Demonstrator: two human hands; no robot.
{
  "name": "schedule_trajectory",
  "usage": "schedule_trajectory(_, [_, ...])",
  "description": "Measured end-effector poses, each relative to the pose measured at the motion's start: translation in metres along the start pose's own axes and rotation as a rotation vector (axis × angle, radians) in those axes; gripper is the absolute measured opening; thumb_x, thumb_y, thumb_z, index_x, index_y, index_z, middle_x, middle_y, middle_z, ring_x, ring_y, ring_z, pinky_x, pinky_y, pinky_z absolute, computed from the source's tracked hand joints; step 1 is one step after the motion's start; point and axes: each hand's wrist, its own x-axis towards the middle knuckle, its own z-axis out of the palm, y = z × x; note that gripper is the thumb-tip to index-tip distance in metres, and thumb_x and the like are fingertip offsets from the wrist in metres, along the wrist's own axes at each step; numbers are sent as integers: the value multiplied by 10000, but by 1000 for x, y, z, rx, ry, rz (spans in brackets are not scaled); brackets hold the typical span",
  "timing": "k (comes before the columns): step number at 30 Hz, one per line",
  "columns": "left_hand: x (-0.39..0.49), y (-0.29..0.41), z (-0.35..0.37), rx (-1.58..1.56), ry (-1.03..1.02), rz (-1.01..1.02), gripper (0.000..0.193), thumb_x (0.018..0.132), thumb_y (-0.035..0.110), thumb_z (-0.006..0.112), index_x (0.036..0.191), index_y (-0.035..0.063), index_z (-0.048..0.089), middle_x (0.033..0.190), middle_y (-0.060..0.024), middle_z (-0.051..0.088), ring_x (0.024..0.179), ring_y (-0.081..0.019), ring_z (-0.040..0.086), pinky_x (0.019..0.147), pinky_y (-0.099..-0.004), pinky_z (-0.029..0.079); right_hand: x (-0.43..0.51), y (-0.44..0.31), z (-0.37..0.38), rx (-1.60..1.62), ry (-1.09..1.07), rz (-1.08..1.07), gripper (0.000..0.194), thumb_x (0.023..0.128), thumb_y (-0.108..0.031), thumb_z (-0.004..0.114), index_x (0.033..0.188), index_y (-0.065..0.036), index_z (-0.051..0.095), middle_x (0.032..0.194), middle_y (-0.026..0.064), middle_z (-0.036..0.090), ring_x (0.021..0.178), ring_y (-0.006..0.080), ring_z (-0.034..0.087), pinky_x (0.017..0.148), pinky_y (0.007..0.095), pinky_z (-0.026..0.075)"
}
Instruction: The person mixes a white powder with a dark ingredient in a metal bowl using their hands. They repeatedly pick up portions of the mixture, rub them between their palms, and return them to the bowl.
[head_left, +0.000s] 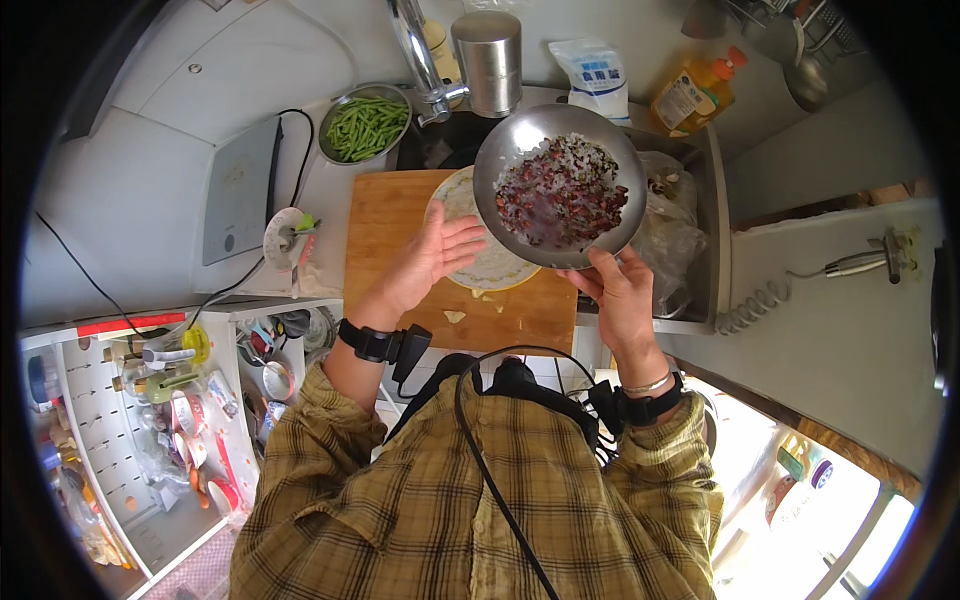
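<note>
My right hand (619, 289) grips the near rim of a metal bowl (634, 176), thumb on the inside. In the bowl lies a mixture of white rice-like grains, reddish-brown pieces and dark green bits (562, 191). Empty and palm turned up, my left hand (442, 251) has its fingers extended beside the bowl, over a round patterned plate (484, 274). The bowl hides the right part of this plate, which rests on a wooden cutting board (390, 225). Pale scraps (454, 316) lie on the board near the plate.
Behind the board are a bowl of cut green beans (366, 127), a faucet (420, 60), a metal canister (486, 64), a white packet (592, 79) and a yellow pump bottle (690, 97). Plastic bags (671, 232) sit at right in the sink (716, 225). A small bowl (281, 244) stands left.
</note>
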Motion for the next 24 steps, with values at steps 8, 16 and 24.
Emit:
schedule_trajectory(8, [-3, -3, -25, -172, 28, 66, 650, 1093, 360, 493, 1566, -47, 309, 1559, -216, 445, 1467, -301, 429, 1208, -399, 362, -8, 11, 9, -37, 57, -42, 261, 1003, -92, 591, 1218, 56, 602, 1084, 178, 730, 860, 258, 753, 729, 253, 624])
schedule_trajectory(16, [-38, 28, -31, -130, -311, 47, 844, 997, 250, 694, 1630, 85, 160, 1539, -156, 451, 1355, -275, 533, 1149, -420, 447, -28, 21, 27, 54, -28, 61, 281, 1010, -86, 625, 1241, 69, 583, 1113, 159, 720, 910, 251, 745, 782, 296, 638])
schedule_trajectory(24, [-52, 17, -30, -173, -210, -75, 537, 1100, 322, 500, 1545, 69, 341, 1472, -119, 533, 1296, -234, 588, 1108, -433, 499, -34, 46, 47, 63, -62, 145, 356, 1004, -110, 655, 1280, 83, 541, 1140, 192, 708, 944, 266, 744, 823, 303, 647])
